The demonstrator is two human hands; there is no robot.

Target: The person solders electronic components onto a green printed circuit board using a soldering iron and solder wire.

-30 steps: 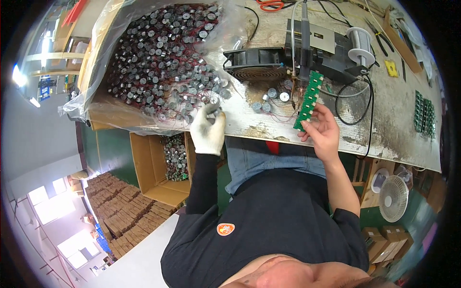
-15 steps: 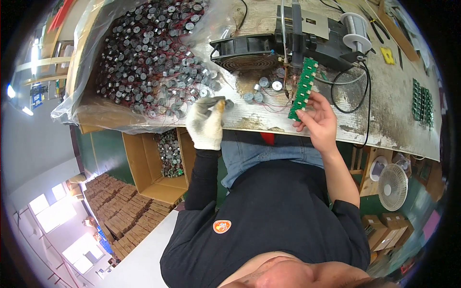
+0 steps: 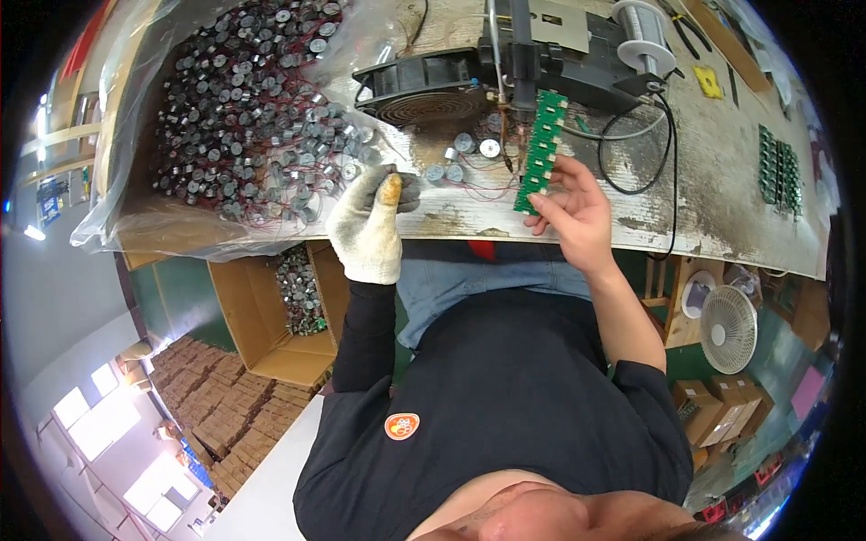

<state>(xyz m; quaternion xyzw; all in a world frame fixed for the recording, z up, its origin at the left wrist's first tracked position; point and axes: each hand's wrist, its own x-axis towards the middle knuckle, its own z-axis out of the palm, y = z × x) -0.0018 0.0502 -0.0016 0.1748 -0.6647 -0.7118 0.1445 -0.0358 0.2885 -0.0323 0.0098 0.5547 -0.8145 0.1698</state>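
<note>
The right hand [image 3: 577, 212], bare, pinches the lower end of a long green circuit board [image 3: 539, 149] between thumb and fingers and holds it upright against the front of the bench. The board's top end sits just under the dark fixture [image 3: 523, 54] with its fine tip. The left hand [image 3: 368, 225], in a white work glove with a yellowed fingertip, has its fingers drawn together at the bench edge. It seems to grip a small round grey part [image 3: 406, 185], though the glove hides most of it, so I cannot be sure.

Compared with a second ago, the gloved hand has come a little away from the heap and toward the middle of the bench, while the board has stayed at the same spot under the fixture. That suggests a part has just been picked up and is on its way to the board.

A few loose round parts [image 3: 462, 158] with thin red wires lie on the wooden bench [image 3: 722, 189] between the hands. To the left, a large heap of the same parts [image 3: 244, 108] fills a clear plastic sheet. A black fan [image 3: 424, 86] sits behind them, a spool of wire [image 3: 640, 27] stands further back, and more green boards [image 3: 778, 167] lie far right.
</note>
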